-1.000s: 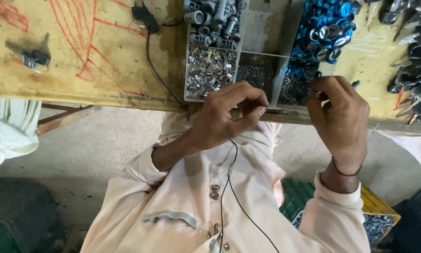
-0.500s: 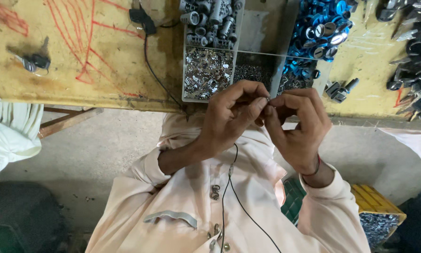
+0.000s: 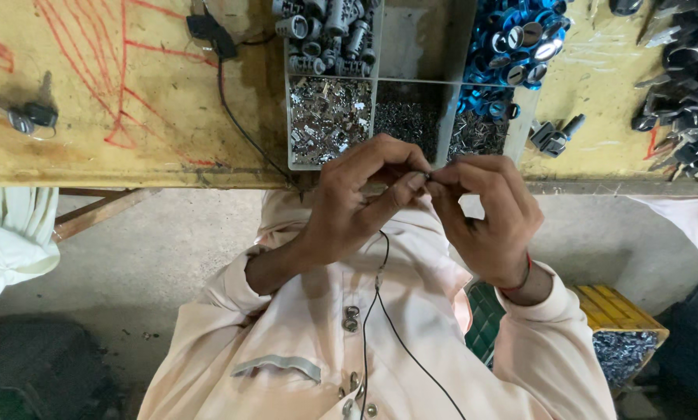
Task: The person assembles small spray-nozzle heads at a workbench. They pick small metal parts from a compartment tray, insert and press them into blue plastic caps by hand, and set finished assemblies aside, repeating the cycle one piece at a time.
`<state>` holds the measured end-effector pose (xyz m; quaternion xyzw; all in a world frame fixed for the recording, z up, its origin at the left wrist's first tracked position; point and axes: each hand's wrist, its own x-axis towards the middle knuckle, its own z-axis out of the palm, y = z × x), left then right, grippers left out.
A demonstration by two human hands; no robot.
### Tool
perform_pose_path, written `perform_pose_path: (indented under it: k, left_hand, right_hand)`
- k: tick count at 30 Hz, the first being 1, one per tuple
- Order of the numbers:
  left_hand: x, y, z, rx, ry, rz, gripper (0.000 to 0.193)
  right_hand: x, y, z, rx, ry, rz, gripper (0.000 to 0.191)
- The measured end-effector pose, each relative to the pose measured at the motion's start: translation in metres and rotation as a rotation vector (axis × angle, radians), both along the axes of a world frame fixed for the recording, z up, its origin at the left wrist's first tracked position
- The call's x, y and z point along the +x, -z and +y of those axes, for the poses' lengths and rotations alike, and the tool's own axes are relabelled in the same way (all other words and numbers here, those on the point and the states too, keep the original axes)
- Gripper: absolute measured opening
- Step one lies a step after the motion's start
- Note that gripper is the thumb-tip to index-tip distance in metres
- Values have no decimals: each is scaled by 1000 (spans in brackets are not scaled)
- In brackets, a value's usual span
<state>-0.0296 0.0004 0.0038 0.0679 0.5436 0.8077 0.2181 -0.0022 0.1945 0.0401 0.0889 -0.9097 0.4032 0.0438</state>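
Observation:
My left hand [image 3: 361, 198] and my right hand [image 3: 489, 214] meet fingertip to fingertip just below the edge of the yellow workbench [image 3: 131, 101]. Between the fingertips sits a small metal part [image 3: 429, 173], pinched by both hands and mostly hidden. Right above the hands stands a divided tray [image 3: 291, 101]. Its compartments hold small shiny metal pieces [image 3: 329, 117], grey cylinders [image 3: 326, 31], fine dark bits [image 3: 411, 117] and blue rings [image 3: 512, 39].
A black cable [image 3: 236, 109] runs across the bench and down my shirt. A key [image 3: 30, 117] lies at the left, dark metal parts [image 3: 687, 70] at the right. Another person's pale sleeve [image 3: 11, 241] is at the left. A yellow crate [image 3: 621, 327] of parts stands below right.
My right hand came left from the tray's edge and joined my left hand. Both hands now pinch the small part together and sit slightly lower in view.

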Motion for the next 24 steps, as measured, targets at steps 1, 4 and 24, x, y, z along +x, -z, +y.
perform_pose_path:
  k: [1,4,24]
  left_hand:
    - [-1,1,0,33,7,-44,20]
    - [-6,6,-7,182,156,-228,22]
    - [4,11,-27,209,249,-244,22]
  right_hand:
    - [0,4,0,57,-20,84,20]
    - [-4,11,6,112,-181,243,25]
    - [-109,0,-52,39,-234,136,34]
